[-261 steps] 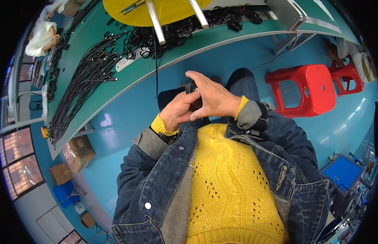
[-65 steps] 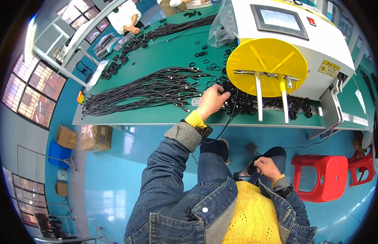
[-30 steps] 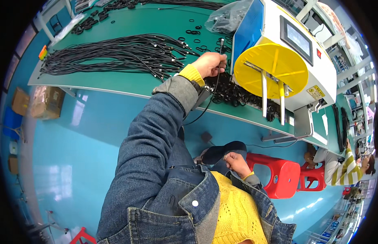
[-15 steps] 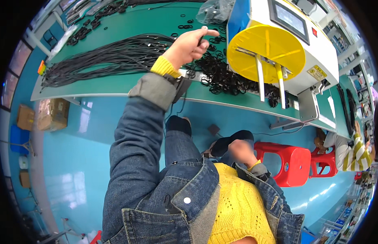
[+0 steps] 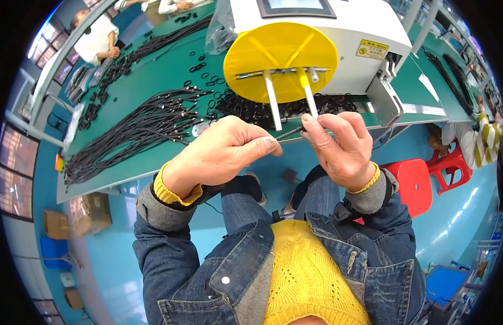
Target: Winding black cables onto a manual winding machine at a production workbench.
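Note:
A short stretch of black cable [image 5: 290, 132] spans the gap between my two hands, just below the prongs of a yellow disc [image 5: 281, 51]. My left hand [image 5: 224, 151] is closed on it, thumb against the bent forefinger. At the cable's other end, the thumb and forefinger of my right hand [image 5: 341, 149] pinch the dark tip. The rest of the cable is hidden by my left hand. Two metal prongs [image 5: 272, 100] stick out from the disc toward me. Behind my hands lies a heap of black rings [image 5: 232, 103].
A white machine [image 5: 354, 27] carries the disc. On the green table [image 5: 154, 70], a bundle of black cables [image 5: 137, 127] fans out at left. Red stools [image 5: 411, 187] stand to the right. Other people are at the far left and far right.
My left hand has come back from the loose rings on the table. My right hand has risen from near my lap, and both now hold the cable. The view has shifted.

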The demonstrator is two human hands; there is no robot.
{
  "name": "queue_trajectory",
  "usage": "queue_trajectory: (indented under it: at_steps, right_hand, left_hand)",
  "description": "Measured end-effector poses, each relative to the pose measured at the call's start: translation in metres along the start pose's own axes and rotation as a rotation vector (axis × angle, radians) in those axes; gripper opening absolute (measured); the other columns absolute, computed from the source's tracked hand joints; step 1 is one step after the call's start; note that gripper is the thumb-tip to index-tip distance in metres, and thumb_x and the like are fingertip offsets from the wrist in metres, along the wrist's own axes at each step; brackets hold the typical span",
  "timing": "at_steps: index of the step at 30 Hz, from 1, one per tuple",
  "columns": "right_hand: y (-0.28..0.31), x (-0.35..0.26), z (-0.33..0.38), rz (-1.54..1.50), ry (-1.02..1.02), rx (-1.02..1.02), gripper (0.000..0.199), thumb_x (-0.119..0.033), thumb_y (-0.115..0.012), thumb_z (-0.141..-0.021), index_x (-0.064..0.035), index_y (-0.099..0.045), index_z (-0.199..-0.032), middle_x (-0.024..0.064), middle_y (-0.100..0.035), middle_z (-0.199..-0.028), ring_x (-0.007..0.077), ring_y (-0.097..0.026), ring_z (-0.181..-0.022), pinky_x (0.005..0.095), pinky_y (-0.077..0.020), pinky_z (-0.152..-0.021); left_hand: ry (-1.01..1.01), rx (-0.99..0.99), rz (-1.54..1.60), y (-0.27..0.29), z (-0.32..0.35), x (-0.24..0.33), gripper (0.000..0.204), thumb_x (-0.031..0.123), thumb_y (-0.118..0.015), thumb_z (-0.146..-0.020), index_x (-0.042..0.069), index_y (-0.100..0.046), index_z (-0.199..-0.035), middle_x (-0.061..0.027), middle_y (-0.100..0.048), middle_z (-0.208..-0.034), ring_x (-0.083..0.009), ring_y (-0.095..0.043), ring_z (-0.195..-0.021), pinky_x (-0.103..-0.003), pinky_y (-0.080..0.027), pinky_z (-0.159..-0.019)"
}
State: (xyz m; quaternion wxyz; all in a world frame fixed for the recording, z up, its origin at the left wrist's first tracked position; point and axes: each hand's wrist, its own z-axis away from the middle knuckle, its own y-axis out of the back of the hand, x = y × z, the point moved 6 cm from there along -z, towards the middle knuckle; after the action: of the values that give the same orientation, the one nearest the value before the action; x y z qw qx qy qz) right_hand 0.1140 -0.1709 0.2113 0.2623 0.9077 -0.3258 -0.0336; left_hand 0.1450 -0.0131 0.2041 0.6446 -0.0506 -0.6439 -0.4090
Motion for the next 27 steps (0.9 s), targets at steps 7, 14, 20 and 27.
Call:
queue_trajectory:
  at_steps: [7,14,20,27]
  right_hand:
    - [-0.017,0.054,0.023,0.12,-0.239,0.072,0.028,0.002,-0.068,-0.065,-0.0011,-0.061,-0.092,0.0106,-0.057,-0.08,0.0267,-0.055,-0.067,0.0337,-0.0463,-0.057]
    - [-0.065,0.086,0.042,-0.052,-0.505,0.219,0.013,-0.003,-0.065,-0.07,-0.0018,-0.062,-0.082,0.0115,-0.058,-0.074,0.0283,-0.057,-0.064,0.0347,-0.0465,-0.057]
    - [-0.085,0.106,0.043,-0.037,-0.675,0.22,0.008,-0.006,-0.064,-0.071,-0.0023,-0.063,-0.079,0.012,-0.058,-0.071,0.0281,-0.057,-0.062,0.0337,-0.0462,-0.055]
    - [-0.074,0.098,0.108,-0.224,-0.824,0.199,0.013,-0.012,-0.064,-0.076,-0.001,-0.063,-0.083,0.0103,-0.061,-0.072,0.02,-0.058,-0.061,0.0286,-0.0458,-0.056]
  left_hand:
    - [-0.232,0.456,-0.002,0.02,-0.04,0.0,0.015,0.009,-0.06,-0.083,-0.003,-0.065,-0.09,0.002,-0.057,-0.065,-0.0036,-0.046,-0.056,-0.019,-0.039,-0.051]
    - [-0.232,0.638,0.202,0.03,-0.066,-0.043,0.013,0.005,-0.065,-0.079,-0.004,-0.065,-0.088,0.0005,-0.061,-0.07,-0.0039,-0.05,-0.059,-0.018,-0.041,-0.054]
    - [-0.303,0.721,0.182,0.041,-0.081,-0.04,0.013,0.005,-0.064,-0.079,-0.003,-0.065,-0.09,0.0004,-0.06,-0.069,-0.0036,-0.048,-0.056,-0.017,-0.039,-0.05]
    - [-0.286,0.738,0.266,0.036,-0.063,-0.062,0.02,0.01,-0.063,-0.081,-0.002,-0.065,-0.097,0.0014,-0.057,-0.066,-0.0029,-0.046,-0.053,-0.016,-0.036,-0.048]
